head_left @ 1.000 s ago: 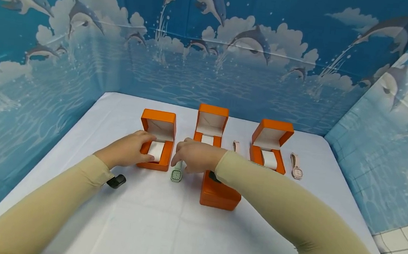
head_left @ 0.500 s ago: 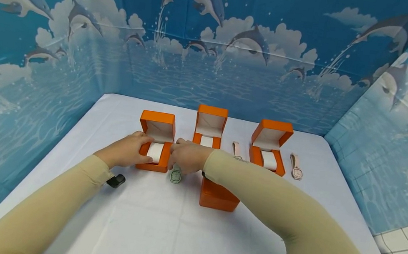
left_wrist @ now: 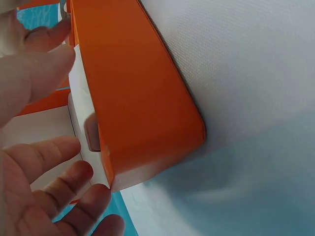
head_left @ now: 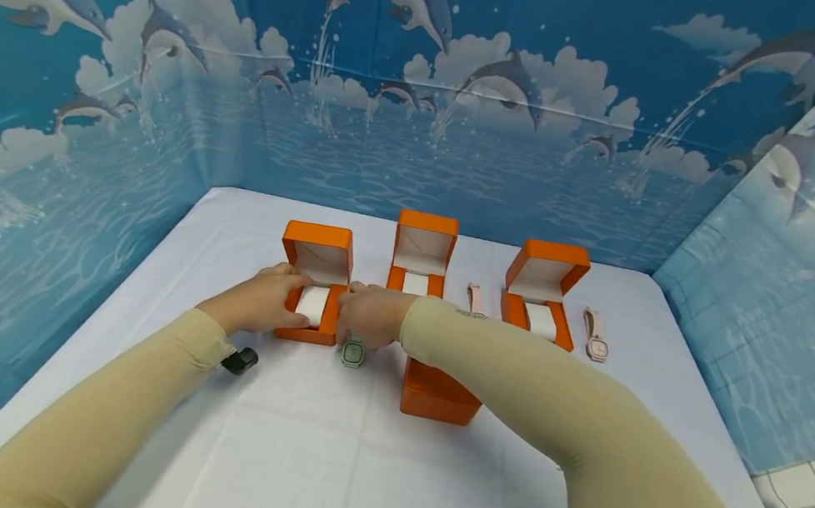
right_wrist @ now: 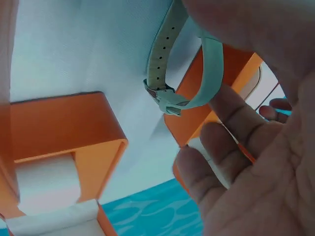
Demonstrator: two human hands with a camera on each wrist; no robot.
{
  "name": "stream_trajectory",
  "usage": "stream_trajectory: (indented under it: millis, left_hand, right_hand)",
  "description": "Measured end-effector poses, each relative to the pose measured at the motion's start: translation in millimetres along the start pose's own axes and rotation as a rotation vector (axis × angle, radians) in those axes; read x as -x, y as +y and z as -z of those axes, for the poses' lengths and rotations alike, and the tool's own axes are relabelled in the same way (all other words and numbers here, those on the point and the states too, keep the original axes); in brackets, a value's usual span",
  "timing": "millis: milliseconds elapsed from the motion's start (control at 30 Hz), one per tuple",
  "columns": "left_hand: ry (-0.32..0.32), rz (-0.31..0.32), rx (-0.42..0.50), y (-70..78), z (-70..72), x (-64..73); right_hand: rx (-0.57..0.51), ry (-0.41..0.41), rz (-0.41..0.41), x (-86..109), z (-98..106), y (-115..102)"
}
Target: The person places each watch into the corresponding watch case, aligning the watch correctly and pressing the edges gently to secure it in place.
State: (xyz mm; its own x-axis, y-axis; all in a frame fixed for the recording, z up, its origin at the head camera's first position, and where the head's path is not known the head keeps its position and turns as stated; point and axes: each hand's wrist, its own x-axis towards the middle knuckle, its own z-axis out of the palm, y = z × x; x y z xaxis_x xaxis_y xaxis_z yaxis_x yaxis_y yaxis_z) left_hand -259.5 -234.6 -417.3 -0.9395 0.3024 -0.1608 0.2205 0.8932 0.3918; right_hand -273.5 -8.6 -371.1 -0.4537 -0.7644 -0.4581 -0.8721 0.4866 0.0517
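My left hand (head_left: 259, 300) lies over the left orange watch box (head_left: 327, 324), fingers and thumb spread across the opening. In the head view its thumb and index finger frame the white cushion (head_left: 312, 306). The left wrist view shows relaxed fingers (left_wrist: 66, 182) at the box's edge and corner. Right beside this box, my right hand (head_left: 376, 316) pinches the strap of a mint-green wristwatch (head_left: 353, 353) between thumb and index finger. Its strap (right_wrist: 212, 73) forms a closed loop in the right wrist view, while the remaining fingers (right_wrist: 194, 167) extend loosely.
Two more opened boxes, a middle one (head_left: 426, 239) and a right one (head_left: 546, 266), hold white cushions. A closed orange box (head_left: 441, 396) stands under my right forearm. Pink watches lie beside the middle box (head_left: 474, 297) and the right box (head_left: 597, 343). A printed dolphin curtain (head_left: 390, 143) bounds the table.
My right hand has shifted slightly left and lowered its fingers over the green watch's strap, covering more of it. The left hand has stayed at the left box.
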Motion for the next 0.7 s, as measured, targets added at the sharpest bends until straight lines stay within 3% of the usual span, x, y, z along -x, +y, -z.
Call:
stream_trajectory:
  millis: [700]
  left_hand:
    - [-0.005, 0.023, -0.011, 1.1, -3.6, -5.7]
  right_hand:
    - [0.335, 0.013, 0.097, -12.7, -6, -5]
